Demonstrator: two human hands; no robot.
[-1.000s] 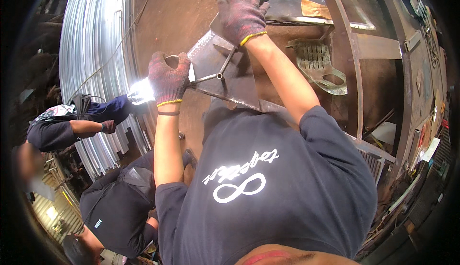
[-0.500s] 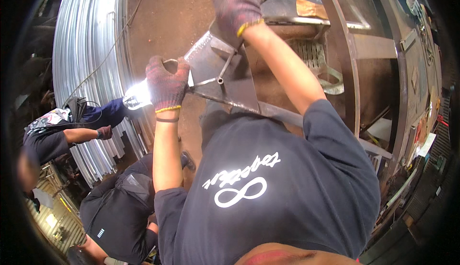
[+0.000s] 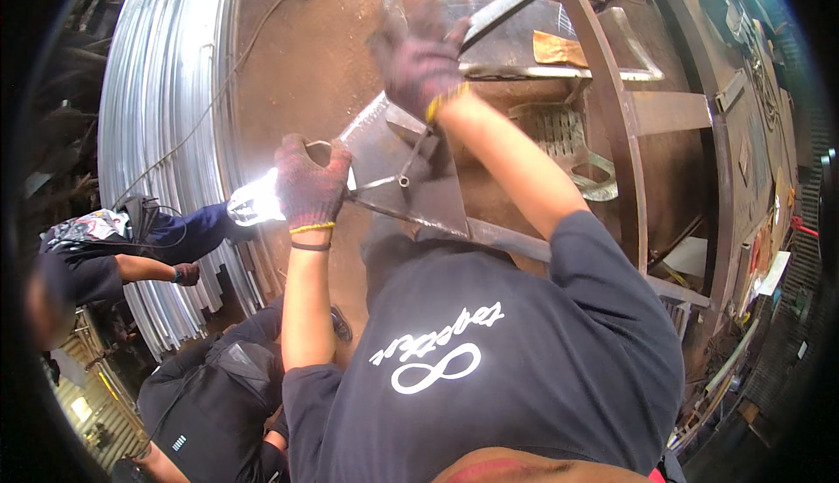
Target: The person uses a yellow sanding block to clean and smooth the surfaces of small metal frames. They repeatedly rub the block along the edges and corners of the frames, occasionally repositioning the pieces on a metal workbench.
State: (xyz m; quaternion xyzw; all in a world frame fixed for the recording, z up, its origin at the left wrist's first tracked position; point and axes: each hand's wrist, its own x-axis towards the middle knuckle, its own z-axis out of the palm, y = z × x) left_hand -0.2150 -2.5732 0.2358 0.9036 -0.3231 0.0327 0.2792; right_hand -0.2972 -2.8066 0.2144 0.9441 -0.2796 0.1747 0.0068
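My left hand, in a dark red-and-black knit glove, is closed at the left corner of a dark steel plate. What sits in its fingers is mostly hidden; a pale curved edge shows between thumb and fingers. From beside this hand a thin metal rod runs over the plate to a short round tube, where a second rod slants up toward my right wrist. My right hand, gloved alike, is over the plate's far end near a steel frame. Motion blurs its fingers.
Long shiny metal lengths lie at the left, with a cable across them. Two people are at the left; a dark sleeve reaches toward a bright glare near my left hand. Steel frame bars and a perforated chair-like piece stand at the right.
The plate, rods and my left hand appear lower in the picture as the view shifts. My right hand has moved slightly left and down, its fingers blurred in both frames.
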